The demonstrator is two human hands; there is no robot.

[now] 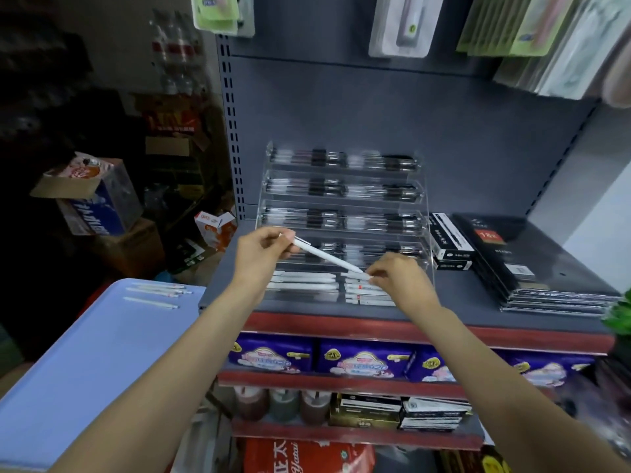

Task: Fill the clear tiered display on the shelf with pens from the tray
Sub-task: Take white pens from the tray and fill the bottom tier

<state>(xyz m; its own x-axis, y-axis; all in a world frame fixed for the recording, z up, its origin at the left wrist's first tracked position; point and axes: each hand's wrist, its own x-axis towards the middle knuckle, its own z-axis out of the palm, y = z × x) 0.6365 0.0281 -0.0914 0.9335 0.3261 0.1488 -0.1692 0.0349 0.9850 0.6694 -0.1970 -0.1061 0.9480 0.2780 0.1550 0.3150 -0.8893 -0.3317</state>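
Both hands (259, 249) (397, 273) pinch slim white pen (327, 257) over clear display (341, 206).

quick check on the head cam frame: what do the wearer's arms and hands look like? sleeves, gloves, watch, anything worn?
Both forearms are bare as far as the frame shows; no sleeve edge comes into view. The left hand and right hand are bare too: no gloves, and no watch, bracelet or ring is visible. No markings, tape or cables on either arm. Motion blur softens the fingers, so a thin ring could go unseen.
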